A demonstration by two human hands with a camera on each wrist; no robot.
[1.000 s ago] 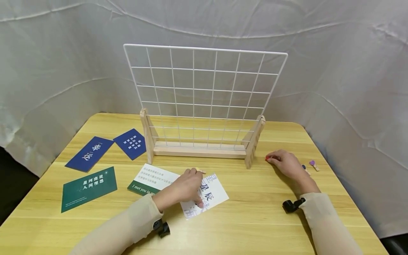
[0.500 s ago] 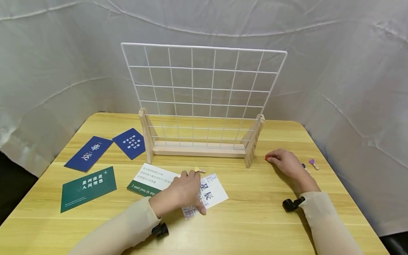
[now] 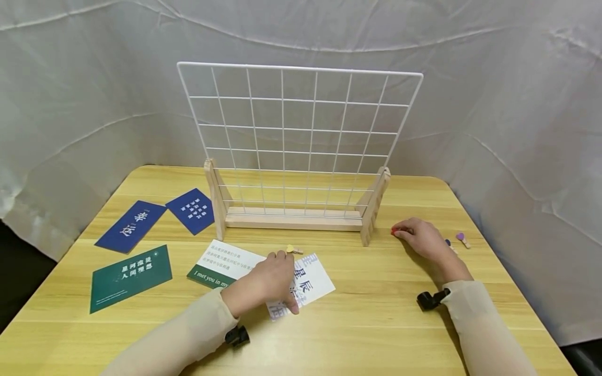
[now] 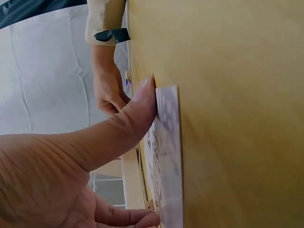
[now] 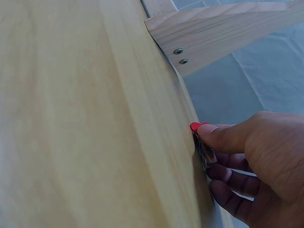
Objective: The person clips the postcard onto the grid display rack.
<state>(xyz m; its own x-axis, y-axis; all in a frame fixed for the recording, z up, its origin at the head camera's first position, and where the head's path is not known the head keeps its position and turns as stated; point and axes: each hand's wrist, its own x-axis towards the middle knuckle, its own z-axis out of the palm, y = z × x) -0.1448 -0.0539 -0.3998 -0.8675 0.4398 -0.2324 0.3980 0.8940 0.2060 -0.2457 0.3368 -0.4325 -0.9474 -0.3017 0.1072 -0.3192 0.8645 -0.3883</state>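
My left hand (image 3: 268, 279) is over a white card (image 3: 320, 282) with blue characters, thumb at its near edge and fingers across its far side. In the left wrist view the thumb of my left hand (image 4: 114, 133) touches the card (image 4: 168, 161), which lies low over the tabletop. Just beyond those fingers is a yellow-topped clip (image 3: 291, 249). On the right, my right hand (image 3: 425, 243) pinches a red-topped clip (image 3: 393, 231). The right wrist view shows thumb and fingers of the right hand (image 5: 256, 166) around this clip, its red top (image 5: 195, 127) at the thumb tip.
A white wire grid (image 3: 301, 128) stands in a wooden base (image 3: 293, 223) behind the cards. A green-and-white card (image 3: 226, 261) lies partly under my left forearm. Farther left are a green card (image 3: 131, 277) and blue cards (image 3: 131, 227). Purple (image 3: 461, 237) and blue (image 3: 448, 242) clips lie right.
Over the last second my left hand drew back from the yellow clip, and its thumb came to the white card's near edge. The card has shifted slightly left and away. My right hand stays put.
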